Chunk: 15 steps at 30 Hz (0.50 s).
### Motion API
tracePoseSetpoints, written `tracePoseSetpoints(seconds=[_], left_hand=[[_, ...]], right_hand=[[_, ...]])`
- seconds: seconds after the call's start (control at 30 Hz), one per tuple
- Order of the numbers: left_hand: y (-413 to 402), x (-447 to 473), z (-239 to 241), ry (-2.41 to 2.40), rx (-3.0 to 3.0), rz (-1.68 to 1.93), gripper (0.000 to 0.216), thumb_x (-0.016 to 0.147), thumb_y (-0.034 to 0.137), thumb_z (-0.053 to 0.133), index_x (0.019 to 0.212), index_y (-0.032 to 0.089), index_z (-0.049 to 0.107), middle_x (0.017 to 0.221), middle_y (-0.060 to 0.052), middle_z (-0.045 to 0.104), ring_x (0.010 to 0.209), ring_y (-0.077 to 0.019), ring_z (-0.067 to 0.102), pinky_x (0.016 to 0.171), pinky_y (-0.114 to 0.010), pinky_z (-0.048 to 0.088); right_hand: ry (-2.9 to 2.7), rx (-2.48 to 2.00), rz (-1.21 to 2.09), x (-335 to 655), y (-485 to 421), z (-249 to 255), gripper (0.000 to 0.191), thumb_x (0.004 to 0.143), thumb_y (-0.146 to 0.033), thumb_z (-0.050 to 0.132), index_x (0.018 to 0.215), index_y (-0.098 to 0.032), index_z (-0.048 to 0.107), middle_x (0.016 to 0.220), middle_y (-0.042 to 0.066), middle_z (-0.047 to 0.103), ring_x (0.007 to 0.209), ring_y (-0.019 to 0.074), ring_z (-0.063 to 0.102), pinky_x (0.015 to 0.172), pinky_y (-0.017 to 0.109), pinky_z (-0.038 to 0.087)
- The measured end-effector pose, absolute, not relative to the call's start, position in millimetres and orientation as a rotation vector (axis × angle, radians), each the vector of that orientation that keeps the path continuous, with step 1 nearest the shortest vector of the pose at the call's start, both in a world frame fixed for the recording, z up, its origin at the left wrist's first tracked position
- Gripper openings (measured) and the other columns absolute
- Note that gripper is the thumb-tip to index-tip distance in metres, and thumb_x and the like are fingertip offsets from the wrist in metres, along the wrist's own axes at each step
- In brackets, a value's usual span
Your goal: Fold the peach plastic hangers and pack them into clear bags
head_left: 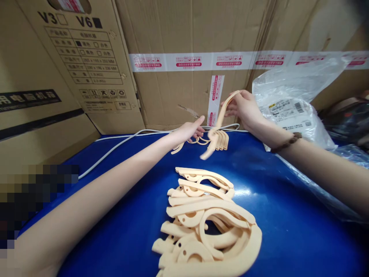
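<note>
My right hand (246,108) pinches one end of a beige plastic folding hanger (221,115), which hangs tilted and slightly blurred over the far part of the table. Just left of it, my left hand (190,130) has its thumb raised and fingers apart, and holds nothing. Below and behind the held hanger, several unfolded hangers (224,140) lie side by side at the back, partly hidden by my left hand and the held one. Closer to me, a pile of folded beige hangers (215,204) overlaps in a row.
A blue tabletop (121,215) lies under everything. Large cardboard boxes (173,30) stand along the back and left. A white cable (115,152) runs along the rear edge. Clear plastic bags (300,111), one holding a labelled white package, sit at the right.
</note>
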<state>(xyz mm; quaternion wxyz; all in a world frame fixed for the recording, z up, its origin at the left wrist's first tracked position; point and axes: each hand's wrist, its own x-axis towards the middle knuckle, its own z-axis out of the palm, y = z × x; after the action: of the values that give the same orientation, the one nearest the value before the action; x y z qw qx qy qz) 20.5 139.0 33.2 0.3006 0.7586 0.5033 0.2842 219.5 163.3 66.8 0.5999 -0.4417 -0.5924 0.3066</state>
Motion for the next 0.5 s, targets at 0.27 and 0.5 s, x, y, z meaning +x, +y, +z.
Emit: tracePoseSetpoints(seconds=[0.27,0.5], left_hand=[[131,23,50,1.005,1.347,0.989,0.028,0.099,0.026,0.042,0.077,0.014,0.055,0.071,-0.002,0.063,0.053,-0.0072,0.056,0.056,-0.022,0.045],[123,31,51,1.035,1.373,1.088,0.033,0.101,0.030,0.037,0.073,0.016,0.048,0.054,0.005,0.046,0.041,-0.0050,0.042,0.045,-0.019,0.034]], right_hand=[[-1.976,-1.089,-0.305,228,147,75,0.015,0.087,-0.024,0.049,0.100,-0.021,0.056,0.103,0.010,0.065,0.092,0.0239,0.058,0.073,0.036,0.044],[-2.483,-1.101,-0.965,222,143,65,0.032,0.099,-0.031,0.035,0.098,-0.018,0.063,0.090,0.011,0.067,0.082,0.0228,0.059,0.066,0.033,0.034]])
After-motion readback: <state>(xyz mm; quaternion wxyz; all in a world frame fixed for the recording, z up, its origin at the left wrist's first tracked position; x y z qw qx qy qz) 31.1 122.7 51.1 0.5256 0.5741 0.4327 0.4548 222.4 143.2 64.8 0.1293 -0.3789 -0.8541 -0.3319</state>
